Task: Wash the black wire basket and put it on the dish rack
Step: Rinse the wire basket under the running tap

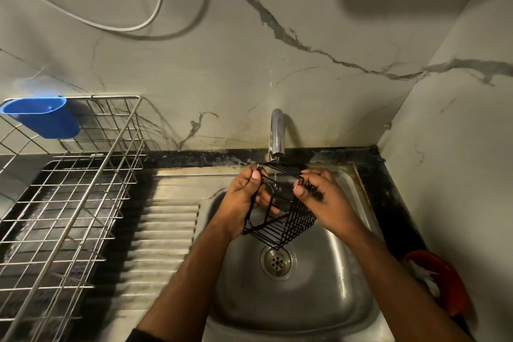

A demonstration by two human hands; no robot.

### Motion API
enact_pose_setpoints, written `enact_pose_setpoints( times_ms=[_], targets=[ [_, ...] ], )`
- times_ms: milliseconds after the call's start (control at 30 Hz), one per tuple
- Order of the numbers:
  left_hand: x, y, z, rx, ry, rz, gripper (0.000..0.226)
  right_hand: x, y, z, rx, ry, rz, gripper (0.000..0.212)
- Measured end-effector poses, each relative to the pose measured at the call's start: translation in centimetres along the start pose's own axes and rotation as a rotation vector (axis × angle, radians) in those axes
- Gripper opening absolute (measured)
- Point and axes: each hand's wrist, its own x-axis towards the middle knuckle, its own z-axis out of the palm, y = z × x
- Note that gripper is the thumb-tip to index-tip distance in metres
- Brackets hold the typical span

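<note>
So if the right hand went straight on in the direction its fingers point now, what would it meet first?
The right hand points up and to the left, its fingers already gripping the black wire basket. Beyond the basket, it would probably meet the thin water stream under the tap, then the left hand; depth is unclear.

Single head view, wide-angle, looking steeply down and forward over the sink (327,300), close above it, facing the back wall (249,50).
</note>
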Motion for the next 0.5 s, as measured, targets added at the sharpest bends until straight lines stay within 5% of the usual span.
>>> enact_pose_setpoints(
  times_ms=[167,367,500],
  targets=[
    [-0.8,-1.6,-1.3,-0.043,0.003,0.024,0.02,-0.4,-1.2,0.9,0.115,-0.057,0.053,0.016],
    [-0.9,-2.1,-1.9,-0.088,-0.018,0.034,0.024,-0.8,-1.8,1.4,0.089,0.018,0.004,0.021],
    [-0.5,-1.2,-1.5,-0.101,0.003,-0.165,0.061,-1.5,-1.9,1.5,-0.036,-0.002,-0.024,0.025]
  ],
)
